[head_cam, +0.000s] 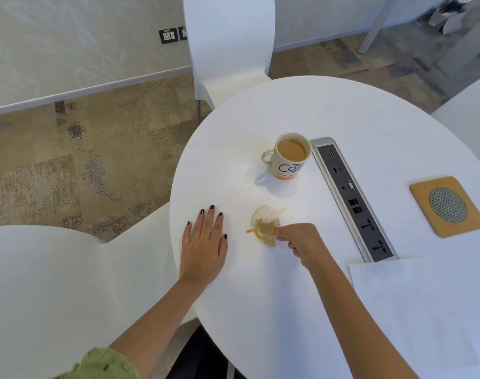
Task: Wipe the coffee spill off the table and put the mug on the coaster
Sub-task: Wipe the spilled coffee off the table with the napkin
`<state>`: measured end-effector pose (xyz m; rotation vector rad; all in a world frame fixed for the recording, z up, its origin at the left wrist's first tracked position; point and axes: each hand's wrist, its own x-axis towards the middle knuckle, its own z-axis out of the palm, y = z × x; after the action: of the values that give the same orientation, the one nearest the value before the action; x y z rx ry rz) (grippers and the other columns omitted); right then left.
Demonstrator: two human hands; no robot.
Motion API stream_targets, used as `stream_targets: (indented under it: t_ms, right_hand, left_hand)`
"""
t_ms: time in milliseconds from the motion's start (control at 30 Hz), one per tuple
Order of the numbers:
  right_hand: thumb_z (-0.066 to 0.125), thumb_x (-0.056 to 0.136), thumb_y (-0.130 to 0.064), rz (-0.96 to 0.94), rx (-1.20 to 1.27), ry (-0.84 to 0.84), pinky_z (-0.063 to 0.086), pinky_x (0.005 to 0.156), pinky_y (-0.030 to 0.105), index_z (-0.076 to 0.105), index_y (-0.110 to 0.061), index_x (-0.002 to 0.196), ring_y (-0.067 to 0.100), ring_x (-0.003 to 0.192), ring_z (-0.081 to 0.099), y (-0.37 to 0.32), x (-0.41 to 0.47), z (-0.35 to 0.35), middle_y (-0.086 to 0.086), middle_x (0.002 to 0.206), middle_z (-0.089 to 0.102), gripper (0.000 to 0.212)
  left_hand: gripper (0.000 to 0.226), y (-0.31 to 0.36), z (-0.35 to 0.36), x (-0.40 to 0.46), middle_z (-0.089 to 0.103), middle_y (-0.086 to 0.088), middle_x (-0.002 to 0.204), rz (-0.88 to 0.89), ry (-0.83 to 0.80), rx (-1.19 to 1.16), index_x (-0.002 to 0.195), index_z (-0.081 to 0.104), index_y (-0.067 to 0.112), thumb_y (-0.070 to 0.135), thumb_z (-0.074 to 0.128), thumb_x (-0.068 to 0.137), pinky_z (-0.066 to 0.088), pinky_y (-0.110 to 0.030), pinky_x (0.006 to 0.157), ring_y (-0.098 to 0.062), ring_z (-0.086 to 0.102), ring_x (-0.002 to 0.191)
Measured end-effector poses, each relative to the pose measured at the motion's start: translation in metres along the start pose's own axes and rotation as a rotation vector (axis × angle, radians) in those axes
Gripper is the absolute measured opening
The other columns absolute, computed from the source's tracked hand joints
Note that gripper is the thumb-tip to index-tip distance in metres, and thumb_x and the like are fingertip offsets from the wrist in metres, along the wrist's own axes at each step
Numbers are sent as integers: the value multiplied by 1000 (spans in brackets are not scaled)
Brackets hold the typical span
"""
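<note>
Mug (287,155) lettering partly turned away, unreadable. Right hand (301,242) fingertips buried in the stained tissue (265,228); grip unclear. Napkin (425,310) runs off the right edge.

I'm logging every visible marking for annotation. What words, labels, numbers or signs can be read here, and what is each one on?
"Co": dark lettering on the mug; the rest curves out of sight.
Power strip set in the table: socket markings too small to read.
Wall sockets: a green label, too blurred to read.
Coaster: no text.
</note>
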<state>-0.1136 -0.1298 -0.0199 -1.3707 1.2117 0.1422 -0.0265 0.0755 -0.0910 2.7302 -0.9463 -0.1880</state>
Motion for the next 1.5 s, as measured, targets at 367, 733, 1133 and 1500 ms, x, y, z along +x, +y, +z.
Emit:
stream_targets:
  t_ms: [367,733,1133,1500]
  right_hand:
    - [69,78,-4,-836,-821,507,39,39,30,58,-5,64,27,63,52,30,6,22,7,64,56,18]
    - [68,67,15,-1033,-1038,131,54,53,37,70,0,100,33,76,60,30,6,10,14,88,65,36]
    - [55,57,25,-1303,-1128,-190,55,80,42,69,-8,102,32,102,64,-1,15,-17,11,113,68,57]
    - [74,74,-10,-1214,-1210,-80,49,69,33,65,-14,105,28,93,61,1,16,-11,-3,84,72,33]
  left_hand:
    - [53,-1,1,0,28,-7,158,-1,3,0,145,40,13,31,30,97,27,-50,111,-28,29,144]
    - [52,-2,3,1,28,-7,158,6,4,-10,146,39,14,31,30,97,27,-50,111,-28,28,144]
    - [53,-2,3,1,28,-6,159,-3,-8,-5,146,38,15,32,28,97,26,-51,113,-28,27,145]
    - [53,-2,3,1,27,-6,159,-1,-7,-1,147,37,15,32,28,97,25,-50,113,-27,26,145]
